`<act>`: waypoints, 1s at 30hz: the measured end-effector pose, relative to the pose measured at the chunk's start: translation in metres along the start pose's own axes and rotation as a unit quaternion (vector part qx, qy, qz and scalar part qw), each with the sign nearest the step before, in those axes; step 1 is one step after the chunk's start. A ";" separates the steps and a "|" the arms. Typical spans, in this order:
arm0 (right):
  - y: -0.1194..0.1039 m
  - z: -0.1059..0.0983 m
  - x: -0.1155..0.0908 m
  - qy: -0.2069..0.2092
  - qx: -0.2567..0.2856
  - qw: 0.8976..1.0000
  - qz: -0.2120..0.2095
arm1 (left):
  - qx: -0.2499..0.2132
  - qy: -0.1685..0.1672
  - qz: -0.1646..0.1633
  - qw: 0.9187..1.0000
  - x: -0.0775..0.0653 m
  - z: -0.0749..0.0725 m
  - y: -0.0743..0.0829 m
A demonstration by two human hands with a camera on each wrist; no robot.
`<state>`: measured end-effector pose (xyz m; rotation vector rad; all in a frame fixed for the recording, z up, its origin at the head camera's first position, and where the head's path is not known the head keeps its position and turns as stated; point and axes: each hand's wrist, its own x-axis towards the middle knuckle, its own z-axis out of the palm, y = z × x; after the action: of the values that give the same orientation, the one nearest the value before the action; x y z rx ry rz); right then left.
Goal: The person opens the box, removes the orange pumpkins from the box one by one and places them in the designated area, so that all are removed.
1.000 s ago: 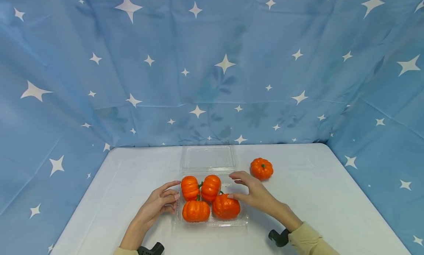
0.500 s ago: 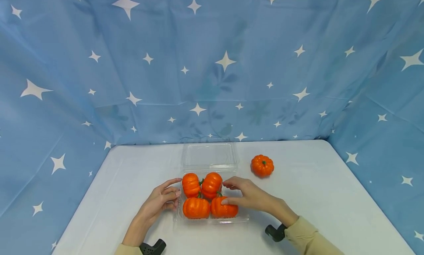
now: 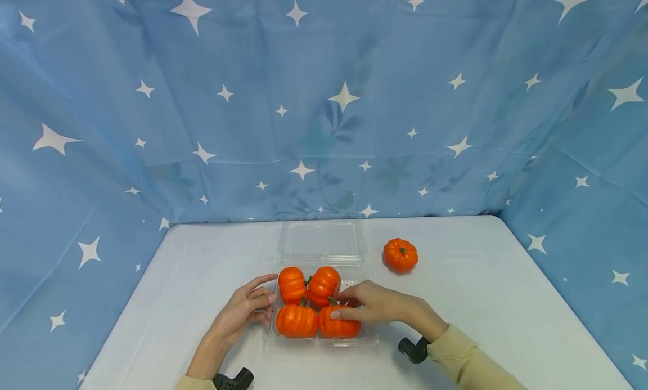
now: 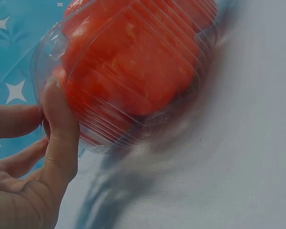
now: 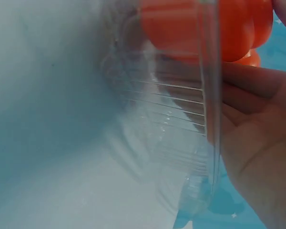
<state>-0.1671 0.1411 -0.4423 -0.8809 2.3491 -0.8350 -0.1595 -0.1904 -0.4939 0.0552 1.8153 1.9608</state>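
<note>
Inside an open clear plastic clamshell box sit several small orange toy pumpkins with green stems. At the box's left edge my left hand pinches the rim; the left wrist view shows the thumb against the clear wall. My right hand reaches in from the right and grips the front right pumpkin, thumb over its top and fingers behind it. Beside it lies the front left pumpkin. Two more, a back left pumpkin and a back right pumpkin, stand behind.
The box's lid lies folded back flat on the white table. To the right of the lid is a loose orange pumpkin. A blue curtain with white stars hangs behind the table and along its sides.
My right hand has moved left and closed its grip around the front right pumpkin, which has shifted left and turned against the front left one. The left hand stays at the box's edge.
</note>
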 end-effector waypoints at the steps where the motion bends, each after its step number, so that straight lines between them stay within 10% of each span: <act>1: -0.001 0.000 0.000 -0.007 0.003 1.000 0.001 | -0.002 -0.002 0.000 1.000 0.000 0.000 0.000; 30: -0.005 -0.009 -0.012 -0.011 0.069 0.997 0.035 | 0.000 -0.001 0.001 1.000 -0.002 0.001 -0.001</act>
<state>-0.1628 0.1498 -0.4304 -0.7428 2.2583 -0.9413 -0.1574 -0.1898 -0.4941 0.0586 1.8151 1.9624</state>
